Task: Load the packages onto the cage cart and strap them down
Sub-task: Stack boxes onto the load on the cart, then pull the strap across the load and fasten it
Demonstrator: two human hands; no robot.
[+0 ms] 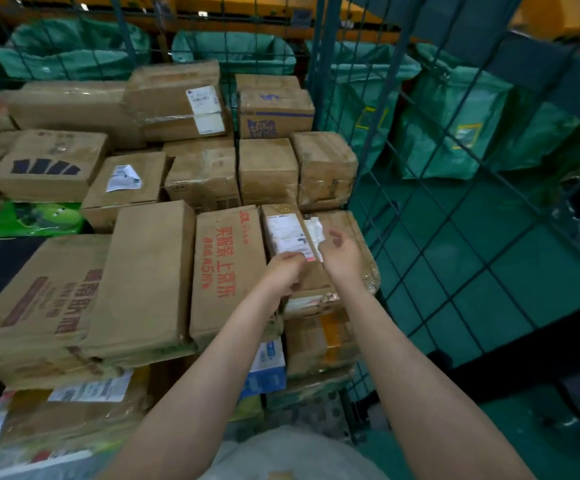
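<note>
Reached both bare arms over a cage cart packed with cardboard boxes. Gripped the near end of a small labelled box with the left hand, fingers curled over its edge. Found that box lying on top of the stack, just right of a red-printed box, near the cart's right side. Held the right hand at the small box's right edge, fingers loosely bent; could not tell whether gripping or only touching
</note>
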